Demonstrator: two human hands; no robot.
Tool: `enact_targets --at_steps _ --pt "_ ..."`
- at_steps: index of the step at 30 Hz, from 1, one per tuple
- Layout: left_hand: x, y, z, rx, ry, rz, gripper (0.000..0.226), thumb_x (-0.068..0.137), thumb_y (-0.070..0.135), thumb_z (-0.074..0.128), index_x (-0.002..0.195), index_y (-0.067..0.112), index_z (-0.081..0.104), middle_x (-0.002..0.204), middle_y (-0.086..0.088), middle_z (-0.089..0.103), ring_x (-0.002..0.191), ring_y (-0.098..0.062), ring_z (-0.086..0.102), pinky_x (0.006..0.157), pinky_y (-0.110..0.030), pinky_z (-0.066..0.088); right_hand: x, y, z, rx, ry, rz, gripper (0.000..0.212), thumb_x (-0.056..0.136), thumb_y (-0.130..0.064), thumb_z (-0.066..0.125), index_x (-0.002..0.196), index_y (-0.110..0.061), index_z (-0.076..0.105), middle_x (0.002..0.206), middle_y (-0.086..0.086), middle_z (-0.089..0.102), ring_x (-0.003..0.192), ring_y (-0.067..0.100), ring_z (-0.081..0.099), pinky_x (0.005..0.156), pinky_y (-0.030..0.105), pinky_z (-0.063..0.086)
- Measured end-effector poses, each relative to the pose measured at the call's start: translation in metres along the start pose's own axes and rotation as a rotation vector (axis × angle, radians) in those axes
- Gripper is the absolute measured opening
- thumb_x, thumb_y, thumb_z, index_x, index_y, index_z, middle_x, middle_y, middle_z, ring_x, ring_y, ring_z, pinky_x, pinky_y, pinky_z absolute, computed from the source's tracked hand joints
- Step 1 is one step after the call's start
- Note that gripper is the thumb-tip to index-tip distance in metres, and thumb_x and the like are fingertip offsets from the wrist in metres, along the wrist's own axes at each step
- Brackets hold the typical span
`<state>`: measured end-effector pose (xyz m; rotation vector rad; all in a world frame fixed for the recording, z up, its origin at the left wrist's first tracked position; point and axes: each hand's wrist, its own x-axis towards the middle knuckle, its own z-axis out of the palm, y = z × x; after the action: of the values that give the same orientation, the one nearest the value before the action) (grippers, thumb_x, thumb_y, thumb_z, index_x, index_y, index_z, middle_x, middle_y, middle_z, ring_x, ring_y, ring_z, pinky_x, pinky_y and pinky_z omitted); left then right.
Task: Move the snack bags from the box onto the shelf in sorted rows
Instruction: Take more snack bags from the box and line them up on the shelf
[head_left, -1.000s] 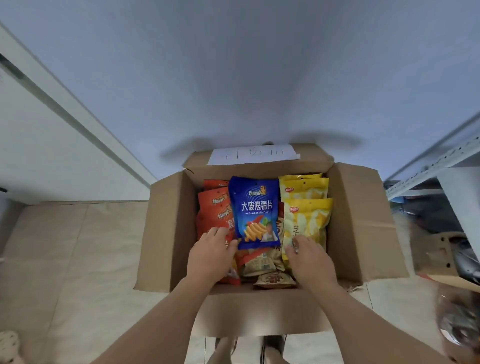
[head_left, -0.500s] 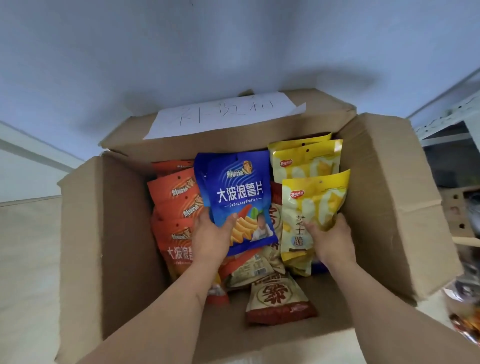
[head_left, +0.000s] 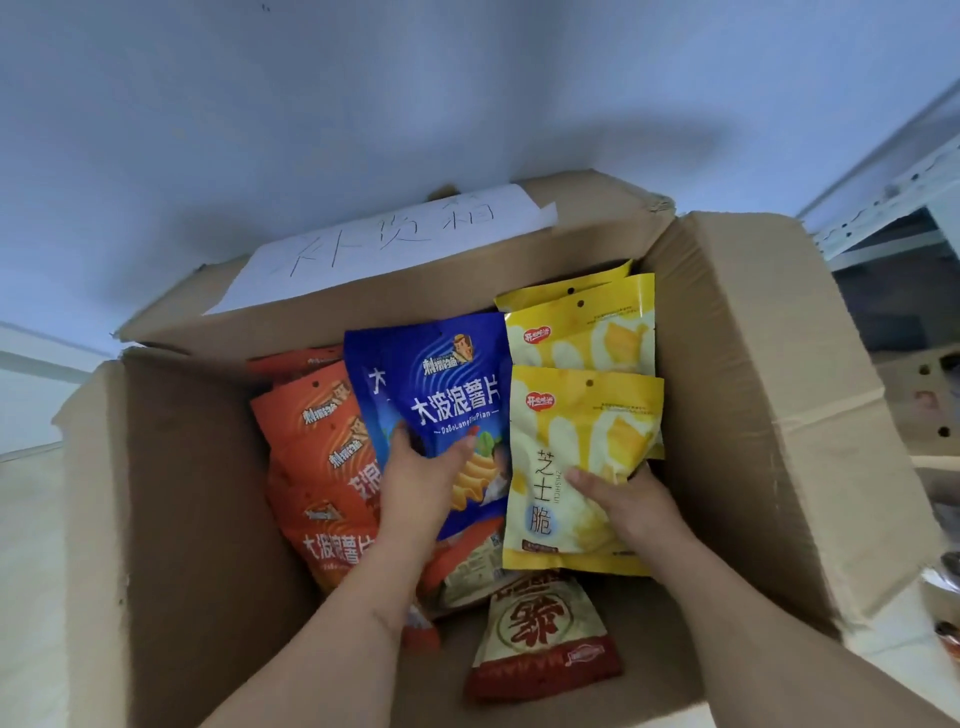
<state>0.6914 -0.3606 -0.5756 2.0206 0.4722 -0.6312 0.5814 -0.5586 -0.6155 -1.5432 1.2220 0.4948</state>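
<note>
An open cardboard box (head_left: 769, 374) holds snack bags. My left hand (head_left: 423, 486) grips a blue chip bag (head_left: 447, 395) by its lower part, thumb on its front. My right hand (head_left: 631, 506) grips a yellow bag (head_left: 576, 441) at its lower right side. A second yellow bag (head_left: 582, 338) lies behind it. Several orange bags (head_left: 322, 447) are stacked at the left of the box. A red and cream bag (head_left: 540, 634) lies flat at the near end, with another cream bag (head_left: 467, 571) partly hidden under the held bags.
A white paper label with handwriting (head_left: 384, 244) is stuck on the box's far flap. A metal shelf frame (head_left: 893, 208) stands at the right, with dark items beneath it. A pale tiled floor (head_left: 26, 571) shows left of the box, against a white wall.
Both hands closed on the bags: the left took the blue bag, the right the front yellow bag. My head came closer, so the box fills more of the view.
</note>
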Motion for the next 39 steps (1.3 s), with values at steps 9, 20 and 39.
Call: enact_targets --at_steps 9,20,39 --pt "-0.011 -0.001 -0.008 -0.18 -0.14 -0.176 0.019 0.087 0.018 0.077 0.104 0.014 0.067 0.091 -0.005 0.076 0.081 -0.023 0.072 0.07 -0.033 0.056 -0.045 -0.007 -0.043 0.341 -0.09 -0.057 0.054 0.081 -0.035 0.081 0.129 -0.025 0.057 0.118 -0.004 0.071 0.104 0.02 0.069 0.093 0.042 0.056" --pt "-0.163 0.078 -0.113 -0.066 -0.511 -0.009 0.033 0.085 0.009 0.075 0.117 0.008 0.067 0.109 -0.017 0.075 0.1 -0.037 0.072 0.094 -0.053 0.055 -0.242 -0.025 -0.139 0.624 0.09 -0.273 0.034 0.082 -0.024 0.082 0.112 -0.028 0.066 0.113 -0.005 0.074 0.102 0.02 0.071 0.093 0.045 0.056" --pt "-0.502 0.098 -0.086 0.451 -1.304 0.55 0.041 0.079 0.026 0.082 0.116 0.012 0.07 0.109 -0.011 0.076 0.104 -0.033 0.072 0.102 -0.054 0.052 -0.63 0.215 -0.261 0.846 0.923 -0.349 0.027 0.085 -0.033 0.078 0.108 -0.022 0.069 0.096 -0.008 0.07 0.091 0.016 0.067 0.084 0.034 0.052"
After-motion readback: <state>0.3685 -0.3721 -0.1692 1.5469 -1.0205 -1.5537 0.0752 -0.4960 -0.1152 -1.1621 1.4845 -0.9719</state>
